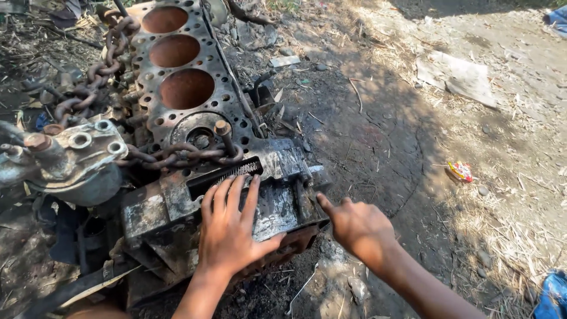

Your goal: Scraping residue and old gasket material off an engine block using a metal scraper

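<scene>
Fingers of the left hand [227, 227] lie spread flat on the greasy metal cover [260, 198] at the near end of a rusty engine block [183, 88], gripping nothing. Beside it, the right hand [357, 227] hovers at the cover's right edge, loosely curled with the forefinger pointing out, empty. A rusty chain [177, 155] drapes across the block just beyond the cover, above dirt ground [390, 136].

Dirt ground [378, 147] — engine block [195, 118], cardboard scrap [458, 74], wrapper [460, 171] on it.
</scene>
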